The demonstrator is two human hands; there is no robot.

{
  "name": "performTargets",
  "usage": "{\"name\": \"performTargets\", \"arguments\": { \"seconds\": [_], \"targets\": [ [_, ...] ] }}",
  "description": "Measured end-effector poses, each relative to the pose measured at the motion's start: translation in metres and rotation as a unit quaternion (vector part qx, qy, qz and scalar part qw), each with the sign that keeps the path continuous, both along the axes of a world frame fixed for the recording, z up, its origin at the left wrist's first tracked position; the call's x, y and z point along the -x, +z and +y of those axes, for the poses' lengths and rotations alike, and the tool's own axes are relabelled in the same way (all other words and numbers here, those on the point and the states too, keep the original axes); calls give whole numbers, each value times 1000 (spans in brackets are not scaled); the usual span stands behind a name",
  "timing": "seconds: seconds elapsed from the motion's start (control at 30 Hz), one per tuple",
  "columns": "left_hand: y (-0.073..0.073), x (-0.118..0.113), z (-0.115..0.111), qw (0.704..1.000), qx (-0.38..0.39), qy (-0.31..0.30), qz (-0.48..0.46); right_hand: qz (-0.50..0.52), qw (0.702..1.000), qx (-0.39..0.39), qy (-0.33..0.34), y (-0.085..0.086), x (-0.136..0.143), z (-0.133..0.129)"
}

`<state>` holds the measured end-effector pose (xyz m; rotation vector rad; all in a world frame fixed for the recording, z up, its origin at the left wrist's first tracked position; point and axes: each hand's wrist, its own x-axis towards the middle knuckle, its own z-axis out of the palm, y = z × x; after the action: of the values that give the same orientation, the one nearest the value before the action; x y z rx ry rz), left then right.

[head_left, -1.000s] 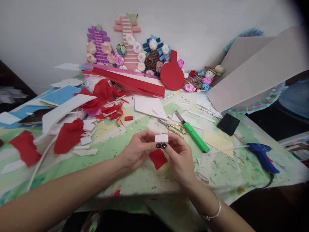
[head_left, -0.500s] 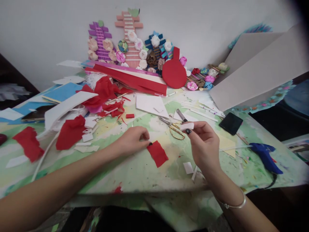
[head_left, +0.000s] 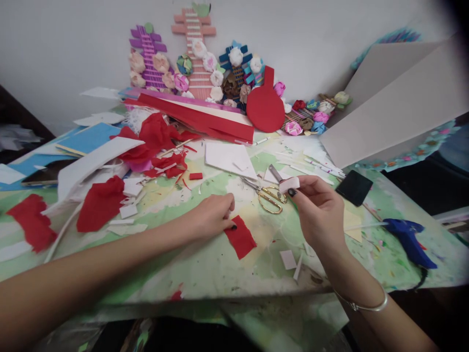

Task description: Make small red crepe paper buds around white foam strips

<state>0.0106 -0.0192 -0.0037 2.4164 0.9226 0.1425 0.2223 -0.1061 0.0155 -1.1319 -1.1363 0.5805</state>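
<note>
A small red paper piece (head_left: 241, 238) lies on the green and white table cover. My left hand (head_left: 217, 213) pinches its upper left corner between thumb and finger. In my right hand (head_left: 318, 208) a small white piece (head_left: 289, 184) is held between thumb and fingers, raised above the table. Gold-handled scissors (head_left: 270, 199) lie open beyond the red piece, between my hands. A grey-handled tool (head_left: 274, 173) rests behind the white piece, partly hidden by it.
Red crumpled paper (head_left: 156, 137), a white board (head_left: 229, 159) and paper guitars with flowers (head_left: 196, 63) lie or stand at the back. On the right are a black phone (head_left: 354, 187), a blue glue gun (head_left: 408, 239) and a large grey board (head_left: 384, 98).
The view has shifted a little. My right hand with the white piece has moved slightly right and up. My left hand stays at the red piece's corner.
</note>
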Motion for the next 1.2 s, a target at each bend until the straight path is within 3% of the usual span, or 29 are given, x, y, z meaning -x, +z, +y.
{"name": "performTargets", "arguments": {
  "seconds": [0.3,0.47,0.57,0.7,0.83,0.97,1.07,1.2],
  "targets": [
    [-2,0,-5,999,-3,-40,-3,-19,1000,2,12,3,-5,6],
    [-4,-3,11,997,8,-12,-74,-17,999,-3,27,7,-1,11],
    [-5,-7,23,996,18,-35,-76,-20,999,-8,46,12,1,14],
    [-3,-9,27,997,-62,-37,-14,-21,997,-5,68,18,2,18],
    [-4,0,7,971,-235,-30,-6,-48,994,38,96,19,-1,21],
    [-10,12,-31,923,-357,-132,-51,-97,980,94,148,16,3,27],
    [-17,18,-53,917,-360,-169,-35,-134,967,111,186,12,12,32],
    [-24,22,-61,928,-327,-179,-8,-185,931,154,274,4,21,39]
  ]
}}
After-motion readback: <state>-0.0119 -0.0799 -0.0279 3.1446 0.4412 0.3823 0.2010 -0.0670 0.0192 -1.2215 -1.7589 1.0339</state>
